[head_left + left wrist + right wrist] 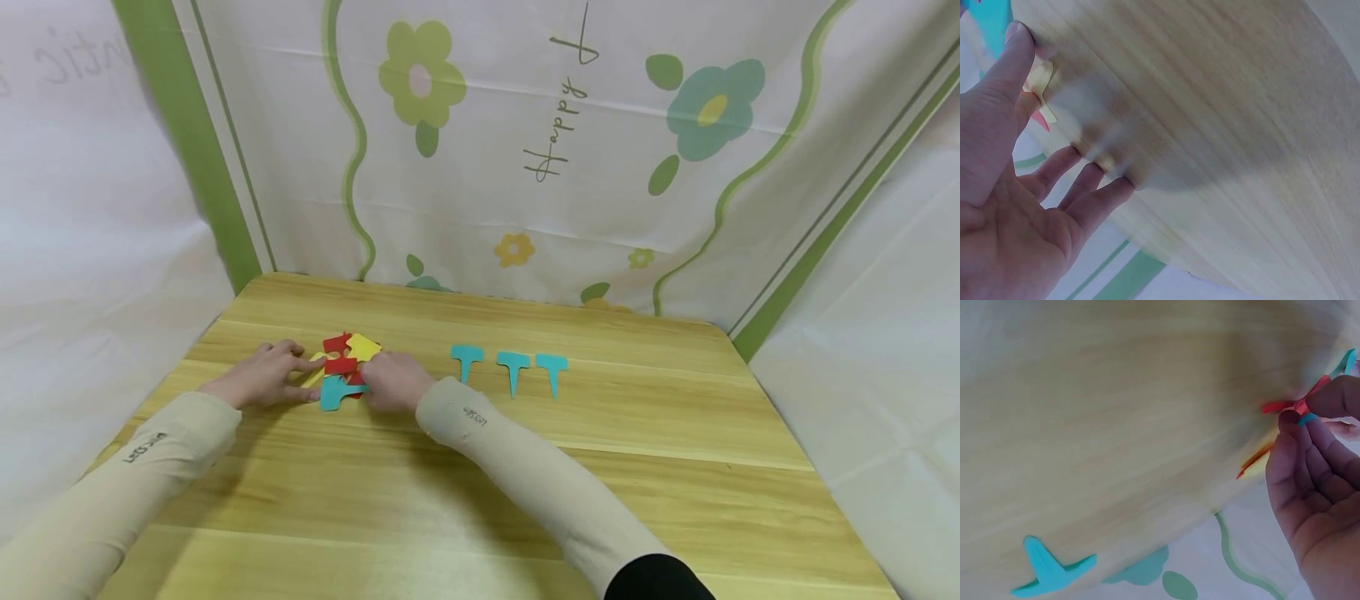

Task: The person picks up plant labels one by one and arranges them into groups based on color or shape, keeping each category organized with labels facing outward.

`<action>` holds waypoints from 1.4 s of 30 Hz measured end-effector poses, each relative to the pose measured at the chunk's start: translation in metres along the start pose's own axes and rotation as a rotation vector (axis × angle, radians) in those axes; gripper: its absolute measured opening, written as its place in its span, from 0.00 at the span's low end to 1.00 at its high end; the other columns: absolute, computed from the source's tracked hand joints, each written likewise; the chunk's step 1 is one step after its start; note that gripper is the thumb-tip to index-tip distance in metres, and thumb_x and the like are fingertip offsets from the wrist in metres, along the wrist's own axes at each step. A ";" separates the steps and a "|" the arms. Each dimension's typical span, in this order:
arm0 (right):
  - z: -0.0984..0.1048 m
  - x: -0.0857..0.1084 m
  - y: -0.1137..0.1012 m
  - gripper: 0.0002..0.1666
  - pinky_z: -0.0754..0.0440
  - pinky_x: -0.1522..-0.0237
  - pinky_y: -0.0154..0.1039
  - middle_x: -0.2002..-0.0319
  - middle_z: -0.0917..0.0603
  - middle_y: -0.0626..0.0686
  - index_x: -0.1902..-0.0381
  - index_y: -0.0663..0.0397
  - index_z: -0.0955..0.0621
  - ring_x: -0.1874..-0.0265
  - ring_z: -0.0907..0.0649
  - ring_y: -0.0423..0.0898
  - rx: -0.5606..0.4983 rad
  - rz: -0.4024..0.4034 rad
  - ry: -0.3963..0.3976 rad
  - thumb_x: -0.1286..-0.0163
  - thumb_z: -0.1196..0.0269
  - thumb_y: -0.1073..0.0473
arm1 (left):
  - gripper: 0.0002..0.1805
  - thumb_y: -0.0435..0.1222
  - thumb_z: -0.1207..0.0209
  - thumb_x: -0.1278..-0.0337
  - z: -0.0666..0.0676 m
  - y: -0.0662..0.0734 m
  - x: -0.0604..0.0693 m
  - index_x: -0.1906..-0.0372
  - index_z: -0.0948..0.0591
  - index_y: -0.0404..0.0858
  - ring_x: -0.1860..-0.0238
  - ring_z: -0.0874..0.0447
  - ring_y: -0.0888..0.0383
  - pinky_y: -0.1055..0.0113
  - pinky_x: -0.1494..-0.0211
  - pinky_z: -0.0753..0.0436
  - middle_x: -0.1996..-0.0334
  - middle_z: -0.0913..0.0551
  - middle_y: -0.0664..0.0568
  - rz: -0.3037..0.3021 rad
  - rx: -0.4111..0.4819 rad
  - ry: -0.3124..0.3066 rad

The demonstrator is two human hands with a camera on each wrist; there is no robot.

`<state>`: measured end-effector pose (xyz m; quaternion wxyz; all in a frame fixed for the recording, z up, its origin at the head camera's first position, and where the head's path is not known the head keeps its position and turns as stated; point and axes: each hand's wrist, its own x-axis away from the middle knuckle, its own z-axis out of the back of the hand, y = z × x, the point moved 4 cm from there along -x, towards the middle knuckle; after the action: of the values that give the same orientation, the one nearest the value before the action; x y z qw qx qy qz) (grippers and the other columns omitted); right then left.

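A small pile of flat T-shaped pieces lies at the left of the table, with a red piece (341, 366), a yellow piece (363, 347) and a blue piece (331, 393). My right hand (396, 382) (1329, 487) pinches the stem end of the blue piece (1307, 418), beside a red piece (1279, 407). Curled fingers partly hide that end. From the left side, my left hand (264, 377) (1029, 206) rests its spread fingers at the pile's edge, thumb by the blue piece and index finger by a yellow piece (1041, 78).
Three blue T-shaped pieces stand in a row right of the pile: one (467, 355), a middle one (513, 362) and a right one (552, 364), all flat on the wooden table (675, 500). A flowered cloth (480, 167) hangs behind the table.
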<state>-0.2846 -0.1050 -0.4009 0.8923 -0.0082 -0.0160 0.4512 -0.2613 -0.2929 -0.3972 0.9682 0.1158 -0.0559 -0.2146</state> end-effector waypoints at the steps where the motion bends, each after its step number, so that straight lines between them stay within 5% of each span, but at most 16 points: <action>1: 0.000 0.000 0.000 0.13 0.36 0.82 0.32 0.83 0.34 0.44 0.82 0.48 0.27 0.83 0.35 0.40 -0.019 -0.002 -0.004 0.39 0.38 0.63 | 0.36 0.52 0.34 0.44 -0.001 0.000 0.000 0.36 0.24 0.34 0.47 0.34 0.23 0.31 0.49 0.30 0.42 0.32 0.23 0.002 -0.001 -0.002; 7: 0.000 0.005 0.001 0.19 0.39 0.80 0.30 0.85 0.36 0.43 0.84 0.49 0.25 0.84 0.37 0.39 -0.181 -0.024 -0.012 0.33 0.36 0.59 | 0.36 0.52 0.34 0.44 -0.002 0.000 -0.001 0.36 0.25 0.34 0.46 0.34 0.23 0.30 0.48 0.31 0.41 0.32 0.23 0.005 -0.002 -0.017; 16: 0.019 0.042 -0.006 0.14 0.33 0.74 0.28 0.81 0.26 0.44 0.78 0.52 0.15 0.77 0.31 0.40 -0.172 0.035 0.045 0.30 0.36 0.60 | 0.36 0.50 0.32 0.46 -0.001 0.001 -0.004 0.37 0.24 0.32 0.43 0.36 0.21 0.29 0.44 0.36 0.41 0.32 0.21 0.019 0.050 -0.032; 24: 0.033 0.088 0.022 0.24 0.35 0.71 0.31 0.87 0.40 0.43 0.87 0.57 0.27 0.80 0.38 0.39 -0.413 0.047 0.143 0.29 0.38 0.65 | 0.47 0.47 0.27 0.51 0.006 0.014 -0.004 0.28 0.35 0.33 0.44 0.29 0.30 0.34 0.46 0.29 0.44 0.28 0.26 0.024 0.038 0.024; 32: 0.049 0.136 0.075 0.08 0.28 0.76 0.33 0.78 0.25 0.46 0.61 0.61 0.11 0.80 0.29 0.39 -0.411 -0.154 0.244 0.31 0.36 0.64 | 0.46 0.51 0.26 0.55 0.015 0.039 -0.012 0.33 0.29 0.29 0.41 0.31 0.29 0.35 0.44 0.30 0.40 0.30 0.27 -0.006 -0.016 0.057; 39: 0.050 0.174 0.120 0.09 0.35 0.81 0.34 0.85 0.29 0.47 0.68 0.65 0.11 0.87 0.36 0.39 -0.422 -0.305 0.297 0.32 0.35 0.64 | 0.48 0.53 0.27 0.55 0.010 0.048 -0.019 0.32 0.30 0.31 0.38 0.36 0.28 0.34 0.45 0.30 0.37 0.33 0.27 -0.003 -0.007 0.041; 42: 0.049 0.191 0.139 0.10 0.34 0.81 0.34 0.84 0.21 0.51 0.64 0.66 0.12 0.89 0.35 0.39 -0.429 -0.382 0.294 0.31 0.36 0.63 | 0.49 0.52 0.26 0.55 0.007 0.051 -0.020 0.31 0.31 0.31 0.38 0.37 0.28 0.33 0.45 0.30 0.36 0.34 0.27 0.011 0.013 0.036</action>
<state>-0.2852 0.1307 -0.3520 0.9315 -0.2582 0.0170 0.2556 -0.2604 -0.2410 -0.3795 0.9695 0.1254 -0.0403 -0.2068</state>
